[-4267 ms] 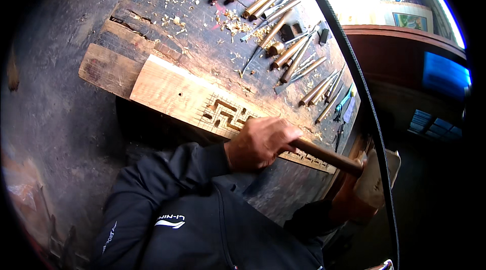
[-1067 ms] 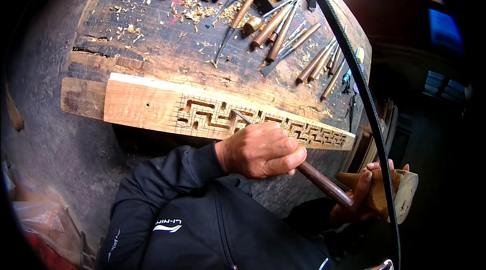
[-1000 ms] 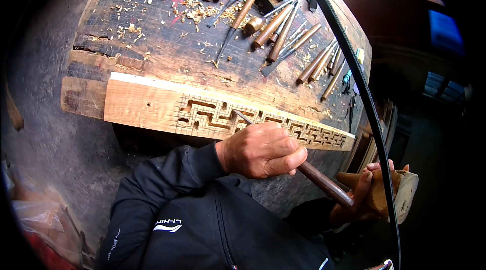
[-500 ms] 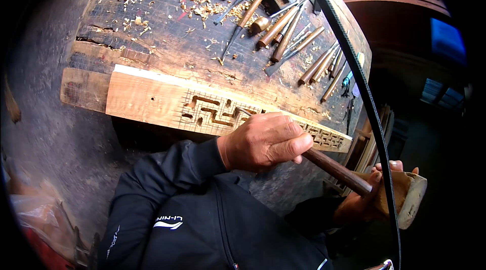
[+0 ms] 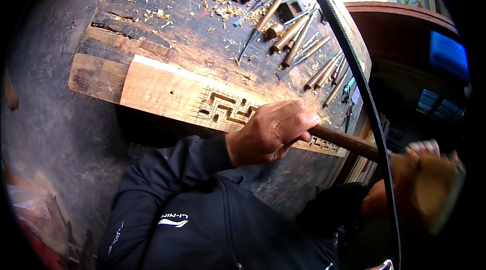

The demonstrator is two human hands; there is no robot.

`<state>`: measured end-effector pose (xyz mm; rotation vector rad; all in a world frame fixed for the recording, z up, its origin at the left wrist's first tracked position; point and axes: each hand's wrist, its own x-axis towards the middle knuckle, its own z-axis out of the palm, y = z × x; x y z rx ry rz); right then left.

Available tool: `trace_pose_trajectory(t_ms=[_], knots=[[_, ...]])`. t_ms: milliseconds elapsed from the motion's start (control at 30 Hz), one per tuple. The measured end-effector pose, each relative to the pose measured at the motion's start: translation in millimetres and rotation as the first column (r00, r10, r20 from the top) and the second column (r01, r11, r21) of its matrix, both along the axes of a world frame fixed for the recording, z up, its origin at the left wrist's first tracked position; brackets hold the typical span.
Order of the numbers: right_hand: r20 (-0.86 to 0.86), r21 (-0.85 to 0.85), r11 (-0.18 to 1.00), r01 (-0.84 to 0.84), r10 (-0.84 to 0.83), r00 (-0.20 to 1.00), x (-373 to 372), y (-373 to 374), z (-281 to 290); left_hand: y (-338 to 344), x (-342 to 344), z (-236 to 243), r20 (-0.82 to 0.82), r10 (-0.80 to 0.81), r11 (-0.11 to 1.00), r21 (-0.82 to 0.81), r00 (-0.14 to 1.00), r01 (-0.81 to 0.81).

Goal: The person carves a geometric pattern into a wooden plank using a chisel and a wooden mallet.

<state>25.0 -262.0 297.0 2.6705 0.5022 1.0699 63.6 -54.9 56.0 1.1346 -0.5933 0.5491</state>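
My left hand point(image 5: 276, 130) is wrapped round a chisel whose dark wooden handle point(image 5: 347, 141) points out to the right. Its blade end is hidden behind the hand, over the carved face of a pale board point(image 5: 159, 90). A pencilled grid and a cut pattern of angular slots point(image 5: 223, 99) run along that board, and a small round hole shows near its left end. On the right, beyond the end of the handle, my right hand point(image 5: 405, 166) grips a wooden mallet point(image 5: 433, 194). Both are smeared by motion, and a dark strap crosses in front.
Several wooden-handled chisels point(image 5: 271, 11) lie across the far side of the worn workbench point(image 5: 185, 42), among curled wood shavings point(image 5: 223, 9). A dark braided strap point(image 5: 354, 62) cuts down the view's right side. Plastic sheeting point(image 5: 35, 204) is at the lower left.
The mallet in my right hand has swung outward to the right, away from the chisel. The chisel handle lies flatter in view, and its blade is now hidden. The view has shifted slightly.
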Motion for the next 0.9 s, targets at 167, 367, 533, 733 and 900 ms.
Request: trace_pose_trajectory(t_ms=[167, 367, 533, 733, 900], knots=[[-0.006, -0.213, 0.972, 0.1, -0.103, 0.995, -11, 7, -26, -3, -7, -6, -0.123, -0.072, 0.997, 0.029, 0.99, 0.076], [-0.082, -0.165, 0.981, 0.1, -0.115, 0.99, -20, -2, -30, 0, -12, -13, 0.013, -0.039, 0.992, 0.121, 0.999, 0.037], [0.01, 0.146, 0.962, 0.229, -0.233, 0.972, -57, -22, -32, -11, -23, -20, 0.3, -0.086, 0.987, 0.158, 0.95, 0.039], [-0.034, 0.254, 0.933, 0.255, -0.255, 0.966, -63, -17, -50, -14, -20, -19, 0.321, -0.109, 0.985, 0.161, 0.941, 0.06], [-0.052, 0.303, 0.915, 0.267, -0.264, 0.963, -62, -19, -53, -13, -17, -16, 0.255, -0.107, 0.983, 0.17, 0.961, 0.064]])
